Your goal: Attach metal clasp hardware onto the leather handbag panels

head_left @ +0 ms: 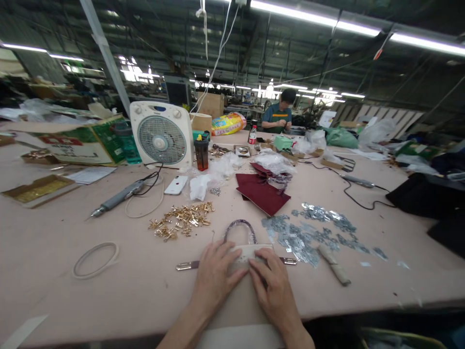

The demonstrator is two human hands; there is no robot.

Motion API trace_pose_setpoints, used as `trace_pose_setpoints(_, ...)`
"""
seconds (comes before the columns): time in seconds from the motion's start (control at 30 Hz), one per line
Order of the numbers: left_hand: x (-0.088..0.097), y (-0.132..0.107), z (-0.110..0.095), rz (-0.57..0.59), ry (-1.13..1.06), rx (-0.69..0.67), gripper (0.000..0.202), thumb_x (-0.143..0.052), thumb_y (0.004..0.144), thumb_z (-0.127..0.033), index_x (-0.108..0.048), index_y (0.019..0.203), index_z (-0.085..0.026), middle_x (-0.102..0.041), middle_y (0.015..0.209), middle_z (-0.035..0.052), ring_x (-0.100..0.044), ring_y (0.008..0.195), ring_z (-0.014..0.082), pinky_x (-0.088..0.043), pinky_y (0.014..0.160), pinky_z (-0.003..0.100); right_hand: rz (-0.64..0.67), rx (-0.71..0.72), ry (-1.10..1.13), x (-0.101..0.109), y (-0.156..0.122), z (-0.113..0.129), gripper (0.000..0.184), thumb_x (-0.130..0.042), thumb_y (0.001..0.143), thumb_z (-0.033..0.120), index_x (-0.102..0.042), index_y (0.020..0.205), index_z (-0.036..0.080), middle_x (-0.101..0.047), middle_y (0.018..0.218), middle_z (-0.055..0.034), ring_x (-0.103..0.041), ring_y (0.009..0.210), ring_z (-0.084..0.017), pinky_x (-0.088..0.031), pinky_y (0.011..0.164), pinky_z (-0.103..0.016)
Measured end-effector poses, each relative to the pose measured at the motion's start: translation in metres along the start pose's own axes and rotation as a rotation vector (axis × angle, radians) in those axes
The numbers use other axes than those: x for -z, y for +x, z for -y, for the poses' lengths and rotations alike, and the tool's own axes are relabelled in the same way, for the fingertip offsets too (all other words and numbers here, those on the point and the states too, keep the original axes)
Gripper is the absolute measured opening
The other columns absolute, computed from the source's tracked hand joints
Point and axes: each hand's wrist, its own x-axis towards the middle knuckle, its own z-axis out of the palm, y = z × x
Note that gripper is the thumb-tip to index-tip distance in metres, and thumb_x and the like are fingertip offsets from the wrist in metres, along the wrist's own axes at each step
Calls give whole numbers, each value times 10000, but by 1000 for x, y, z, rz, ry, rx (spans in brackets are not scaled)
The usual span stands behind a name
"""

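Observation:
My left hand [217,272] and my right hand [271,277] lie on a beige bag panel [240,305] at the table's near edge. Their fingers are spread and press on its upper part, near a row of small marks. From the panel's top edge rises a dark, plastic-wrapped handle [240,222]. A dark strap end with a gold metal fitting [185,265] sticks out past my left hand. Another such fitting [289,261] shows beyond my right hand. What lies under my palms is hidden.
Gold metal fittings [181,220] are heaped to the left, flat silver plates [298,237] to the right. Maroon panels [262,191], a phone [176,185], a corded electric screwdriver [118,198], a fan [162,134] and a rolled cloth [334,264] lie around. A person [279,114] sits opposite.

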Motion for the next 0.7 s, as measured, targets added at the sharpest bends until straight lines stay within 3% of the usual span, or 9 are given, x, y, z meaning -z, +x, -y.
trace_pose_setpoints(0.13, -4, 0, 3, -7, 11, -8, 421, -778, 885, -405, -699, 1295, -345, -677, 1406, 23, -553, 1339, 321, -423, 1163, 616, 26, -88, 114, 5, -2, -3, 428, -635, 950, 204, -656, 1368, 291, -618, 1408, -101, -540, 1362, -311, -443, 1171, -561)
trace_pose_setpoints(0.2, -6, 0, 4, -12, 19, -16, 428, -778, 884, -408, -697, 1300, -354, -675, 1412, 20, -550, 1347, 327, -419, 1163, 630, -37, -190, 216, 8, -5, -9, 517, -624, 937, 206, -584, 1447, 279, -582, 1463, -105, -524, 1390, -305, -440, 1184, -542)
trace_pose_setpoints(0.3, -9, -1, 8, -27, 28, -42, 411, -752, 901, -425, -694, 1303, -360, -677, 1411, 22, -552, 1348, 333, -427, 1155, 636, -236, -389, 408, 10, -12, -20, 447, -584, 949, 237, -594, 1395, 226, -609, 1425, -130, -599, 1317, -292, -503, 1134, -492)
trace_pose_setpoints(0.4, -10, 0, 10, -61, 43, -66, 405, -740, 907, -425, -695, 1301, -345, -676, 1408, 37, -543, 1351, 347, -449, 1141, 634, -267, -527, 553, 10, -13, -28, 345, -579, 950, 264, -638, 1282, 189, -684, 1279, -132, -682, 1186, -274, -553, 1070, -448)
trace_pose_setpoints(0.57, -9, 4, -6, -101, 37, -123, 305, -697, 913, -269, -708, 1217, -246, -612, 1470, 87, -432, 1442, 382, -456, 1154, 606, -210, -473, 423, 12, -7, -25, 247, -563, 927, 226, -700, 1131, 207, -683, 1187, -101, -670, 1128, -256, -561, 1012, -405)
trace_pose_setpoints(0.7, -17, 16, -34, 50, -97, -201, 454, -554, 910, -73, -621, 1332, -223, -643, 1389, 83, -531, 1341, 272, -489, 1141, 460, -216, -414, 247, 11, -2, -17, 267, -531, 913, 158, -724, 1088, 220, -681, 1143, -94, -652, 1103, -257, -546, 997, -404)
